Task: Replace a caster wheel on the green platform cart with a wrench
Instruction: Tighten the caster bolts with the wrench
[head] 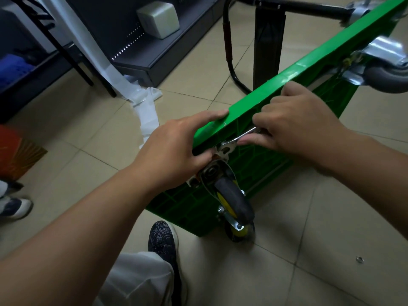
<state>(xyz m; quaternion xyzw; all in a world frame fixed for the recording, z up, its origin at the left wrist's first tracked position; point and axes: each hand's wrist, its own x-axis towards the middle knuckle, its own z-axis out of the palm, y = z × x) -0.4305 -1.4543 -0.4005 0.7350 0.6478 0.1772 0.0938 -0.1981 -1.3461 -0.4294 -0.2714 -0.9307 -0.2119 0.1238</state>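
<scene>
On tiled floor, green plastic platform cart [276, 93] tipped on edge, ribbed underside toward us. At its near corner, grey-tyred yellow-hub caster wheel [234, 202] sits on steel plate. Our hands are apart: left hand [176, 149] grips cart rim beside plate; right hand [293, 127] wraps silver wrench [245, 133] set at plate bolt. We judge bolting mid-way; loosening or tightening, cannot tell. Small loose metal nut [359, 259] on floor.

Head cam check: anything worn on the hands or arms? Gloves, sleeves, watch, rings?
Nothing worn that shows. The left hand and right hand are ungloved, with no rings on the fingers in view. The left forearm and right forearm are bare right to the frame edge: no sleeve cuff, watch or wristband, no markings.
</scene>
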